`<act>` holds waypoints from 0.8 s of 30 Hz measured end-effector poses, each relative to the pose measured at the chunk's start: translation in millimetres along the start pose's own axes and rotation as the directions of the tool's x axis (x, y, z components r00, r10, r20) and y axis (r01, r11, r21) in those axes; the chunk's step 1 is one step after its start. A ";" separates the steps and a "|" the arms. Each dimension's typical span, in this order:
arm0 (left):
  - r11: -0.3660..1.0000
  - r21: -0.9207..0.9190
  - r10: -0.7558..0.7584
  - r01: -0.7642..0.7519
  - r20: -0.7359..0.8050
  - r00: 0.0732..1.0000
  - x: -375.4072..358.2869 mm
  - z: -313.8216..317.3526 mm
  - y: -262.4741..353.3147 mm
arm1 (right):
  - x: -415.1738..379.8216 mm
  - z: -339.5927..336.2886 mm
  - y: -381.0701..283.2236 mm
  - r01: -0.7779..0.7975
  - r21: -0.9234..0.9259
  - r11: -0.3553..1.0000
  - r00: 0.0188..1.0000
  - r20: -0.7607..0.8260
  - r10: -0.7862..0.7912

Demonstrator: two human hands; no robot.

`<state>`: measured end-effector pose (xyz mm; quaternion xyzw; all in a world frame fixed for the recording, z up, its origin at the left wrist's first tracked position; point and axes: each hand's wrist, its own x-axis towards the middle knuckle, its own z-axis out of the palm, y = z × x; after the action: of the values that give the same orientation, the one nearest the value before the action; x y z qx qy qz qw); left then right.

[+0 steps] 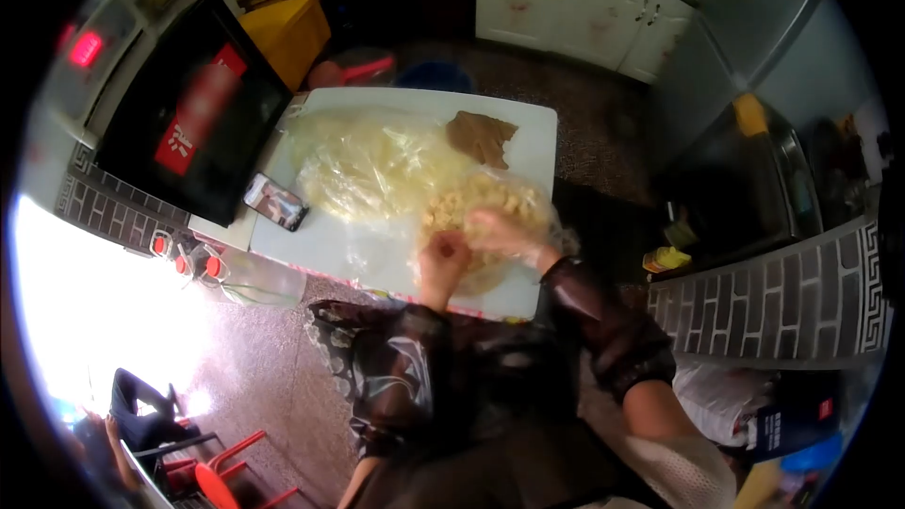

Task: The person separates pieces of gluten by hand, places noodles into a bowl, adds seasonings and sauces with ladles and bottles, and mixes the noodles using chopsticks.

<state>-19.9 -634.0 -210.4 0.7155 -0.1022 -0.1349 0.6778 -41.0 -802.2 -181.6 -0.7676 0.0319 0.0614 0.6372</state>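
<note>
On the white table [330,250], pale yellow chunks [514,193] lie in a clear plastic bag near the right front. My left hand [444,259] is closed at the front edge of the chunks; what it holds, if anything, is too small to make out. Just to its right, my right hand [506,238] reaches over the chunks with its fingers extended leftward, blurred. A larger clear bag [368,170] with pale yellow contents spreads over the table's middle and left. Behind the chunks lies a torn piece of brown cardboard [481,137].
A phone [275,202] lies at the table's left side, beside a large screen [193,108]. Bottles with red caps [215,267] stand at the lower left. A yellow box [287,38] is behind. A seated person [141,415] and red stool [215,487] are at the lower left.
</note>
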 end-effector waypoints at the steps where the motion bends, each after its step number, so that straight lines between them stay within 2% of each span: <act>1: 0.999 0.036 -0.015 0.015 0.015 1.000 1.8 -0.1 1.4 | 0.4 -0.3 2.1 0.039 -0.088 0.995 0.999 0.006 -0.039; 2: 0.999 0.029 -0.020 0.019 0.017 1.000 1.3 -0.5 1.9 | 0.2 -0.2 5.3 0.077 -0.173 0.982 0.997 0.020 -0.075; 3: 0.994 -0.021 -0.110 0.111 0.039 0.993 2.3 -1.3 1.9 | 6.7 -1.8 14.3 0.070 -0.175 0.982 0.998 0.020 -0.067; 4: 0.976 -0.068 -0.200 0.205 0.066 0.978 -0.4 -2.6 12.2 | 18.2 -5.5 30.0 0.058 -0.311 0.949 0.998 0.000 -0.061; 6: 0.964 -0.085 -0.245 0.251 0.073 0.967 -4.1 -5.6 16.1 | 24.7 -21.8 38.9 0.046 -0.448 0.893 0.998 -0.015 -0.059; 7: 0.970 -0.104 -0.217 0.222 0.061 0.974 -7.8 -9.0 16.1 | 18.2 -35.5 42.5 0.013 -0.003 1.000 0.999 -0.045 -0.013; 8: 0.975 -0.122 -0.181 0.185 0.045 0.982 -6.9 -12.6 16.3 | 18.6 -42.0 42.9 -0.010 0.440 0.898 0.998 -0.051 0.036; 9: 0.975 -0.119 -0.186 0.190 0.037 0.982 -7.7 -14.3 14.2 | -3.3 -29.5 1.7 -0.092 0.419 0.903 0.978 -0.133 0.162; 10: 0.981 -0.127 -0.144 0.149 0.048 0.988 -7.0 -13.2 10.4 | 2.3 -21.0 0.5 -0.098 0.423 0.901 0.977 -0.130 0.168; 11: 0.985 -0.136 -0.096 0.104 0.062 0.993 -4.1 -10.9 6.9 | 11.1 -15.3 -1.0 -0.098 0.050 0.994 0.995 0.026 0.097; 12: 0.985 -0.138 -0.095 0.104 0.066 0.993 0.1 -8.2 3.3 | 17.2 -11.4 -1.6 -0.018 -0.327 0.945 0.977 0.196 0.086; 14: 0.986 0.108 -0.137 0.130 0.066 0.988 -0.1 -1.4 -0.7 | 7.8 -2.4 -4.2 0.019 -0.304 0.952 0.993 0.115 0.017; 16: 0.987 0.036 -0.159 0.157 0.051 0.986 -0.1 0.2 0.8 | 11.1 1.8 2.8 0.005 -0.138 0.990 1.000 0.005 -0.005; 17: 0.983 -0.030 -0.181 0.182 0.039 0.983 -1.3 -1.4 4.0 | 12.5 1.9 4.3 0.001 -0.131 0.991 1.000 0.009 0.000; 18: 0.982 -0.026 -0.187 0.188 0.036 0.982 -1.6 -2.3 4.8 | 15.5 0.5 5.3 -0.055 -0.074 0.996 0.998 -0.029 0.053; 20: 0.958 -0.188 -0.214 0.217 0.036 0.976 0.1 -1.6 8.6 | 19.7 0.0 6.6 -0.106 -0.015 0.994 0.993 -0.061 0.105; 23: 0.968 -0.143 -0.201 0.204 0.037 0.979 4.0 -3.8 9.4 | 19.7 -1.5 9.5 -0.105 0.057 0.993 0.984 -0.140 0.112; 24: 0.970 -0.136 -0.199 0.203 0.041 0.979 5.4 -5.3 7.6 | 17.0 -4.0 8.9 -0.020 0.153 0.988 0.967 -0.248 0.058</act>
<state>-12.7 -631.2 -202.9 0.6712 -0.0288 -0.2194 0.7075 -25.1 -807.3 -191.8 -0.7186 0.1320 -0.0266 0.6822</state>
